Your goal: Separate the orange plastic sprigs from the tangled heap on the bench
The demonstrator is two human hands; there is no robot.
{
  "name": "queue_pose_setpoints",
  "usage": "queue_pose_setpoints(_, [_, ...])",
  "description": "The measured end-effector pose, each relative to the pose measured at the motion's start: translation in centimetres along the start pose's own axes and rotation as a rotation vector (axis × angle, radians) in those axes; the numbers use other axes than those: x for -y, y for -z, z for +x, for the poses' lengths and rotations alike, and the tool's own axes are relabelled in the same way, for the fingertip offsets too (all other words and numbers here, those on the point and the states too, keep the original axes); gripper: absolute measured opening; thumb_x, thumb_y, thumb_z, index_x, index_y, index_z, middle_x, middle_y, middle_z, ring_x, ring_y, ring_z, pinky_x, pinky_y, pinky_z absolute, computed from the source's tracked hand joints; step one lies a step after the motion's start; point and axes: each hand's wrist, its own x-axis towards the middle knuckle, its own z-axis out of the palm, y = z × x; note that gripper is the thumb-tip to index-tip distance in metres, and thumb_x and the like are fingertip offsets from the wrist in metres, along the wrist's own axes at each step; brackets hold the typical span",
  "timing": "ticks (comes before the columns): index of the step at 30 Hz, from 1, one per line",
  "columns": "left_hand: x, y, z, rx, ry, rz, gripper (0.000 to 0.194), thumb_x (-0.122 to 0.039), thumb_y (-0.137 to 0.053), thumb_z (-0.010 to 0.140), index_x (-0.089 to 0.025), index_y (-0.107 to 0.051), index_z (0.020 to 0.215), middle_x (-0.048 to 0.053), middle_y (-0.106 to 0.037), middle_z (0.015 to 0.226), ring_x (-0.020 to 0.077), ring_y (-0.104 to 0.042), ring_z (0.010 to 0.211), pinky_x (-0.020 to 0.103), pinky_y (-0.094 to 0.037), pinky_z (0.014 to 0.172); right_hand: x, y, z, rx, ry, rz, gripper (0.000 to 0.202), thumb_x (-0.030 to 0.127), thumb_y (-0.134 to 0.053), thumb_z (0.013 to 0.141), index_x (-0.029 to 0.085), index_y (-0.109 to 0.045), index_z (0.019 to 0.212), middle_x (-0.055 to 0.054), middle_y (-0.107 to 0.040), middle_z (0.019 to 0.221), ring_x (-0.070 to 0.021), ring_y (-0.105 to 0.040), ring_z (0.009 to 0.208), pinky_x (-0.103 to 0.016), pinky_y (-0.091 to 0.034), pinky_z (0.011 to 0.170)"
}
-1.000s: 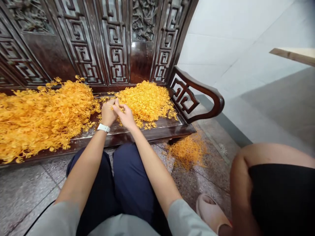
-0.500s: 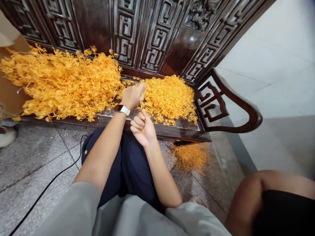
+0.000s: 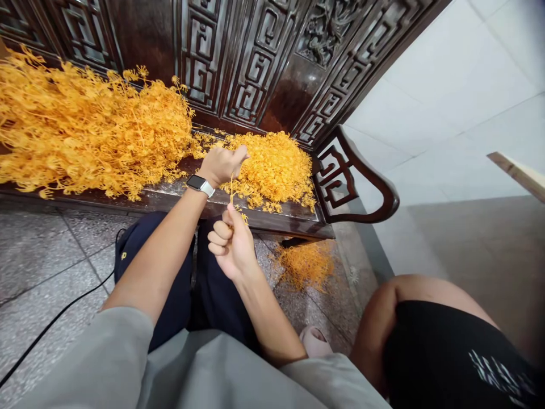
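Note:
A thin yellow plastic flower stem (image 3: 231, 190) runs upright between my two hands. My left hand (image 3: 222, 163), with a watch on its wrist, is closed at the stem's upper end, by the small heap of yellow flower pieces (image 3: 276, 167). Below it, over my knees, my right hand (image 3: 232, 241) has its fingers curled and pinches the lower end between thumb and forefinger. A few yellow petals stick out beside the right thumb. The left fingertips are partly hidden behind that hand.
A large pile of stemmed yellow flowers (image 3: 93, 130) covers the left of the dark carved wooden bench (image 3: 293, 218). Its curved armrest (image 3: 385, 199) rises at right. Orange stems (image 3: 306, 264) lie on the floor. Another person's leg (image 3: 378, 324) is close at right.
My right hand has moved lower, away from my left, and more of the stem shows between them. The view has shifted, so the bench sits farther left.

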Motion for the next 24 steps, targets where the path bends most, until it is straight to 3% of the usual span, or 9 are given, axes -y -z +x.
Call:
queue_pose_setpoints(6, [-1.3,-0.1,-0.3,0.039,-0.04,0.054,0.045,-0.042,-0.037,0.11,-0.018,-0.075,0.104,0.008,-0.058,0.06,0.0262,-0.058,0.06,0.037,-0.034,0.063,-0.5,0.6,-1.6,-0.003,-0.073,0.083,0.071,0.054,-0.083,0.087,0.024,-0.02,0.076,0.014,-0.01,0.056,-0.0061,-0.001,0.05,-0.019,-0.002,0.044])
queue_pose_setpoints(10, [0.3,0.3,0.3,0.027,0.107,-0.011,0.045,-0.048,-0.038,0.112,-0.02,-0.072,0.112,0.006,-0.058,0.064,0.024,-0.057,0.066,0.037,-0.033,0.065,1.1,-0.4,-1.7,-0.022,-0.064,-0.061,0.063,0.061,-0.078,0.09,0.025,-0.028,0.076,0.014,-0.013,0.056,-0.0063,-0.008,0.049,-0.018,-0.007,0.044])
queue_pose_setpoints(13, [3.1,1.2,1.1,-0.115,0.316,-0.044,0.052,-0.053,-0.029,0.115,-0.02,-0.069,0.118,0.005,-0.056,0.066,0.0225,-0.057,0.076,0.038,-0.031,0.068,3.5,-1.2,-1.1,0.069,-0.013,-0.217,0.058,0.064,-0.078,0.089,0.025,-0.038,0.077,0.013,-0.02,0.056,-0.0069,-0.018,0.048,-0.018,-0.014,0.044])
queue_pose_setpoints(16, [5.0,1.8,1.2,-0.21,0.376,-0.058,0.051,-0.055,-0.03,0.115,-0.023,-0.068,0.114,0.007,-0.059,0.072,0.0235,-0.058,0.08,0.04,-0.031,0.071,4.5,-1.1,-1.0,0.203,0.05,-0.374,0.053,0.065,-0.078,0.089,0.024,-0.045,0.078,0.011,-0.028,0.057,-0.0079,-0.026,0.049,-0.02,-0.021,0.044])
queue_pose_setpoints(21, [4.8,1.7,0.7,-0.266,0.471,-0.159,0.045,-0.046,-0.032,0.114,-0.024,-0.069,0.101,0.011,-0.064,0.08,0.0277,-0.064,0.082,0.041,-0.035,0.075,4.6,1.1,-2.0,0.463,0.171,-0.631,0.051,0.065,-0.083,0.083,0.025,-0.052,0.077,0.008,-0.039,0.058,-0.0094,-0.036,0.052,-0.023,-0.031,0.047])
queue_pose_setpoints(24, [4.3,1.6,0.6,-0.288,0.473,-0.226,0.043,-0.046,-0.037,0.113,-0.024,-0.066,0.091,0.009,-0.061,0.077,0.0274,-0.066,0.083,0.04,-0.037,0.078,8.8,3.0,0.7,0.47,0.389,-0.647,0.051,0.069,-0.079,0.083,0.025,-0.055,0.078,0.005,-0.045,0.061,-0.011,-0.043,0.054,-0.025,-0.037,0.051])
